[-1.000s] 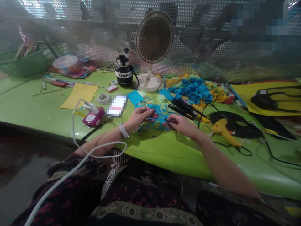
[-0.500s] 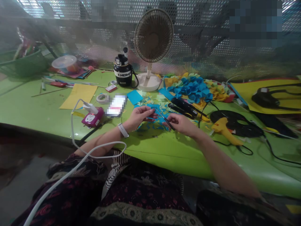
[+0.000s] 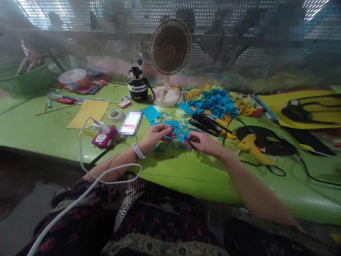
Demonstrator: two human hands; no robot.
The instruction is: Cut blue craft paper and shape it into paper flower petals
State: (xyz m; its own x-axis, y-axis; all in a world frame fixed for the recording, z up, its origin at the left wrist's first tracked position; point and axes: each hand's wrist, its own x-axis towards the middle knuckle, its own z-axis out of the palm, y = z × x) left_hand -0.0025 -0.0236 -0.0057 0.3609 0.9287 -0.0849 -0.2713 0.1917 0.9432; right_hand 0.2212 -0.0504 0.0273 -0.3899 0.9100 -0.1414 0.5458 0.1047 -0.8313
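Note:
My left hand [image 3: 157, 134] pinches a small piece of blue paper [image 3: 172, 126] between thumb and fingers, above a scatter of blue paper scraps [image 3: 167, 145] on the green table [image 3: 53, 131]. My right hand [image 3: 204, 142] holds a pair of thin dark scissors [image 3: 187, 139] by the handle. Their blades reach up and left to the edge of the blue paper, touching it or very close. A white smartwatch band [image 3: 137, 151] circles my left wrist.
Behind my hands lies a heap of blue and yellow paper petals [image 3: 217, 103]. Black styling tools [image 3: 206, 123], a yellow glue gun [image 3: 253, 149], a pink plug adapter [image 3: 104, 138] with white cable, a tape roll [image 3: 115, 115], a phone [image 3: 130, 122] and a desk fan [image 3: 169, 49] stand around.
The whole view has shifted slightly as my head turned, and the table items sit a little further left. My hands stay close together on the blue paper and scissors.

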